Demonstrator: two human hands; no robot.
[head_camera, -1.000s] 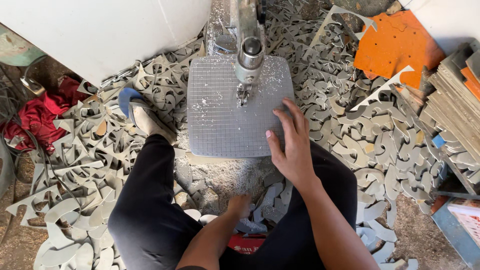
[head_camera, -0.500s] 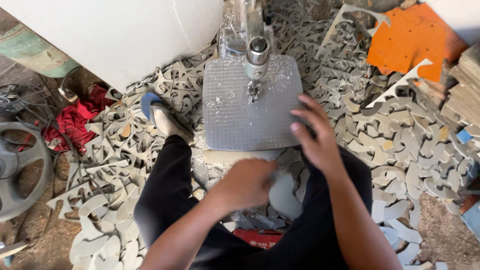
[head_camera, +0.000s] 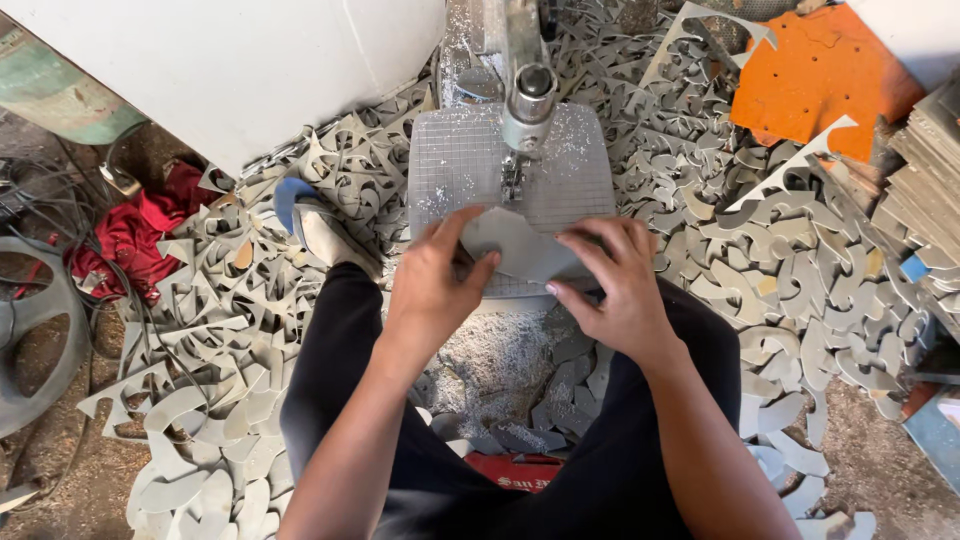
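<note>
Grey flat curved piece (head_camera: 520, 245), gripped by left hand (head_camera: 432, 290), right hand (head_camera: 615, 285)

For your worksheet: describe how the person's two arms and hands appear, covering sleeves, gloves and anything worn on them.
Both forearms are bare, with no sleeves in view. The left hand and right hand wear no gloves, and no rings, watch or bracelet can be seen. The fingers have short nails. Below the arms, the legs are clothed in black.

Both hands hold a flat grey piece (head_camera: 515, 245) on the gridded saw table (head_camera: 455, 165), just below the blade (head_camera: 514, 175). The left hand (head_camera: 432, 290) grips its left edge, the right hand (head_camera: 615, 285) its right edge. Grey offcuts (head_camera: 760, 250) cover the floor around.
</note>
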